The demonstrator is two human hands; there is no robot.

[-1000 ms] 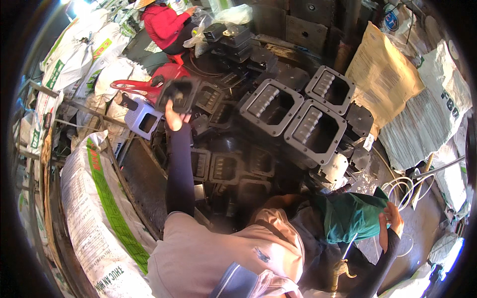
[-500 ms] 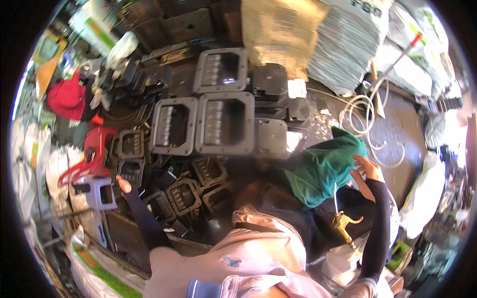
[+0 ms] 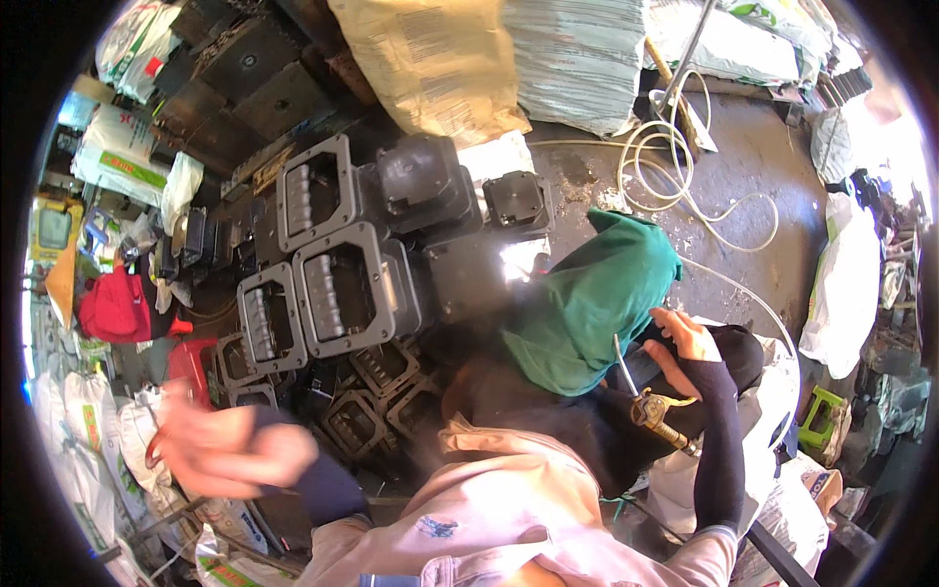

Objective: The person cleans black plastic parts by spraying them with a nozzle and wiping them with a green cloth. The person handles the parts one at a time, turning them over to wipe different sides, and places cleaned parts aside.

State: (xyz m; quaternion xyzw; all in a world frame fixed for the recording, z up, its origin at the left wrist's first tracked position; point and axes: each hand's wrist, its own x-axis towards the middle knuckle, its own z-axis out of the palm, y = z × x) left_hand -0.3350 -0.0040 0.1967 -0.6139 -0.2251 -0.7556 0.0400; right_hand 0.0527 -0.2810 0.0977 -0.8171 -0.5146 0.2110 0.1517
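My left hand (image 3: 230,450) is out to the lower left, smeared by motion, so its fingers and anything in them cannot be made out. My right hand (image 3: 685,340) has its fingers apart and holds nothing, beside the edge of a green cloth (image 3: 592,303) draped over my leg. Just below that hand, a brass-coloured spray gun (image 3: 657,416) with a thin metal nozzle leans against the white sacks. In front of me, black square frames (image 3: 344,289) with ribbed inner parts stand stacked, with dark box-shaped housings (image 3: 421,181) beside them.
More black frames (image 3: 357,421) lie loosely below the stack. A red plastic stool (image 3: 191,367) and white sacks (image 3: 142,440) crowd the left. At the back stand a tan paper sack (image 3: 440,59) and a grey sack (image 3: 577,59). A pale coiled hose (image 3: 675,166) lies on the floor.
My left hand has swung, now blurred, lower and nearer my body. The view has turned, shifting the stacked frames leftward. My right hand stays next to the green cloth.
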